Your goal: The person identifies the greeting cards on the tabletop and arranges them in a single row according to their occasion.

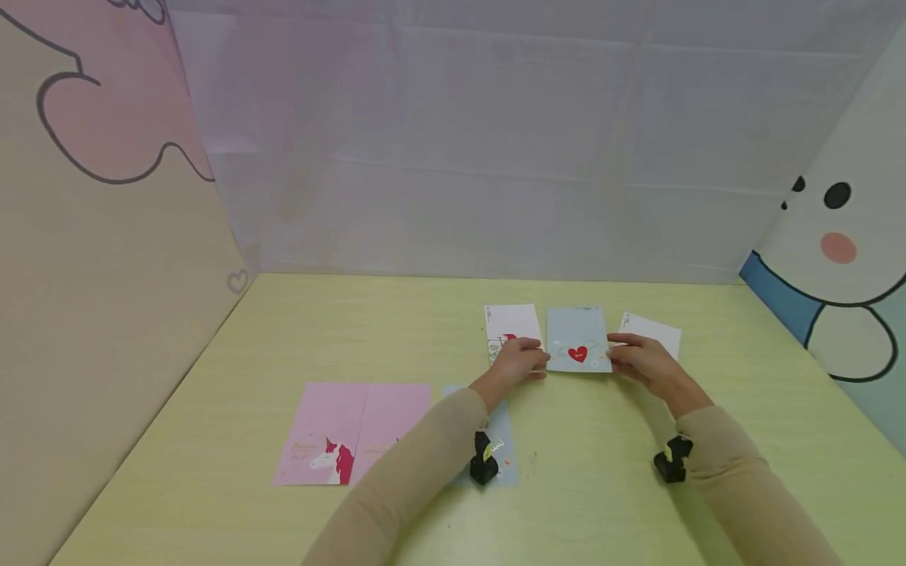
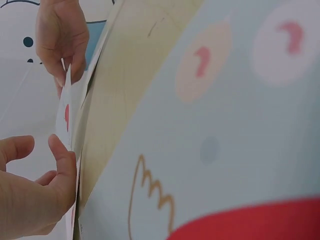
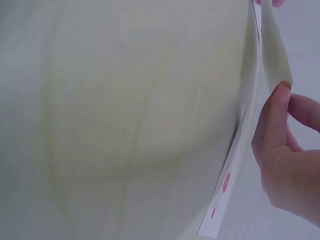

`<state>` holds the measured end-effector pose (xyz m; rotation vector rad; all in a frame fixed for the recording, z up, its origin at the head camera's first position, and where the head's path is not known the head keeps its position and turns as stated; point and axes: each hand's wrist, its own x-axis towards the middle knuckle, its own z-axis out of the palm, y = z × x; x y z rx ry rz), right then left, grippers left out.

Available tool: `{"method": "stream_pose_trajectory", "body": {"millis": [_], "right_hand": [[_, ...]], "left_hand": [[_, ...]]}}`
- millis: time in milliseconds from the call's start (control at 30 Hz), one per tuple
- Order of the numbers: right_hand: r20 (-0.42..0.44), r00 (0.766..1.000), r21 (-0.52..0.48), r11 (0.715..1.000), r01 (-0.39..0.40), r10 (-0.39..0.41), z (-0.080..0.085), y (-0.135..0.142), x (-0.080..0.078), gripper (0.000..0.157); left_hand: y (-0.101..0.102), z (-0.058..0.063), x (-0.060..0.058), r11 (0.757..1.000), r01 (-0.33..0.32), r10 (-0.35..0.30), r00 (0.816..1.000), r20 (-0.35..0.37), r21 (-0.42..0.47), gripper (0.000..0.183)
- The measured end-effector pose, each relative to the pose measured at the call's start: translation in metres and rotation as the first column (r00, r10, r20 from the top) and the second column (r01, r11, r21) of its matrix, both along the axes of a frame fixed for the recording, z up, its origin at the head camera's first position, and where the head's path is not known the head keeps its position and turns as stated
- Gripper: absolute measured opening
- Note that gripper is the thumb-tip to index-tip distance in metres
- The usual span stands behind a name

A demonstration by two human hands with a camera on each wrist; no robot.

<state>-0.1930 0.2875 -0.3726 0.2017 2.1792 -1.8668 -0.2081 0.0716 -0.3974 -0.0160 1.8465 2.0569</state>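
A light blue greeting card with a red heart is held up between the two hands, over the far part of the table. At its right edge, my right hand pinches it between thumb and fingers, seen closely in the right wrist view. The left hand is at the card's left edge, its fingertips by the edge and its thumb standing apart in the left wrist view. That hand partly covers a white card with a red print. Behind the right hand lies another white card.
A pink unfolded card with a unicorn lies left of the left forearm. Another blue card is partly hidden under that forearm. The yellowish wooden table ends at a pale back wall, with printed side panels.
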Motion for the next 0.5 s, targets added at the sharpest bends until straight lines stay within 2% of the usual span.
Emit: {"method": "stream_pose_trajectory", "body": {"millis": [233, 500], "right_hand": [[-0.021, 0.998, -0.049, 0.997, -0.052, 0.051, 0.0019, 0.002, 0.0033, 0.055], [-0.063, 0.993, -0.111, 0.988, -0.109, 0.102, 0.002, 0.0022, 0.0102, 0.055]], "left_hand": [[-0.0015, -0.0017, -0.0005, 0.999, -0.04, 0.039, 0.999, -0.035, -0.032, 0.035], [-0.004, 0.0019, 0.0023, 0.999, -0.01, 0.008, 0.998, -0.058, -0.034, 0.042]]}}
